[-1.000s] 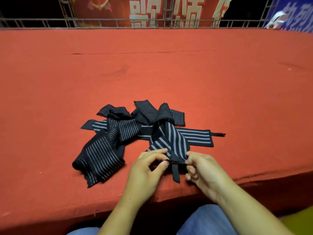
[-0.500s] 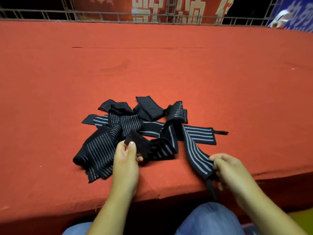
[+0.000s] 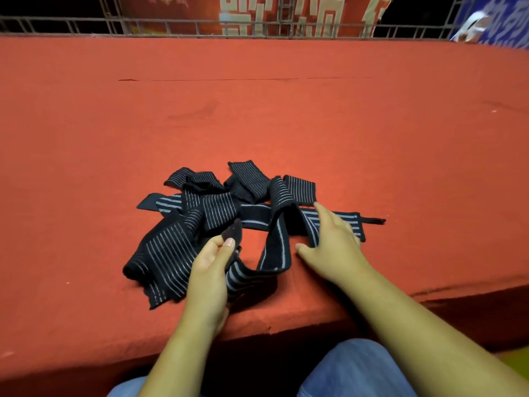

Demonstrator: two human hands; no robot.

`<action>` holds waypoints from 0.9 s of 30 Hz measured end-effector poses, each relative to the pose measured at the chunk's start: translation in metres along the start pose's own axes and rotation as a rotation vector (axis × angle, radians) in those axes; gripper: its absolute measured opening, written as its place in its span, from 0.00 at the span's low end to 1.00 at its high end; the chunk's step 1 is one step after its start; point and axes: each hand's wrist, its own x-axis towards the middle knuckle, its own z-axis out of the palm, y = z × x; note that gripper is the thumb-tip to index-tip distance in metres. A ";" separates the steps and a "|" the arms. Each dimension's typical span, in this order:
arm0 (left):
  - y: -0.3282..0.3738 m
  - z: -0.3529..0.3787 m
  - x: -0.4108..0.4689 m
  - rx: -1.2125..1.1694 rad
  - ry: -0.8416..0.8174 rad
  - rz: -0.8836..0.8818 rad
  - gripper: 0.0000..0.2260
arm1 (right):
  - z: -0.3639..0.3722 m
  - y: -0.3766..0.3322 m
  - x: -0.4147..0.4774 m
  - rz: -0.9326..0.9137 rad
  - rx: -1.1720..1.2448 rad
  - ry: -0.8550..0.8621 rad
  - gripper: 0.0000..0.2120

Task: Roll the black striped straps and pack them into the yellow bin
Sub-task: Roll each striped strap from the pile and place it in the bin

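A tangled pile of black straps with grey stripes lies on the red cloth table near its front edge. One strap loops out of the pile toward me. My left hand pinches one end of this strap between thumb and fingers. My right hand lies flat with straight fingers on the strap's other run, over a long strap stretched out to the right. A yellow sliver shows at the bottom right corner; whether it is the bin I cannot tell.
The table's front edge runs just below my hands, with my knees in blue jeans under it. A metal railing and red banners stand behind the far edge.
My right hand let go of the strap end at the table edge and moved up and left onto the strap. My left hand drew its end nearer, so the strap forms a loop.
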 end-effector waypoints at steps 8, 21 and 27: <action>0.002 -0.003 -0.005 0.323 -0.186 0.110 0.12 | -0.012 -0.013 0.003 -0.055 0.591 0.072 0.21; 0.012 0.001 -0.005 0.573 -0.181 0.065 0.08 | -0.040 0.043 -0.064 0.296 1.260 0.002 0.11; 0.013 0.000 -0.011 0.514 -0.119 0.050 0.14 | -0.039 0.057 -0.071 0.345 1.309 0.036 0.18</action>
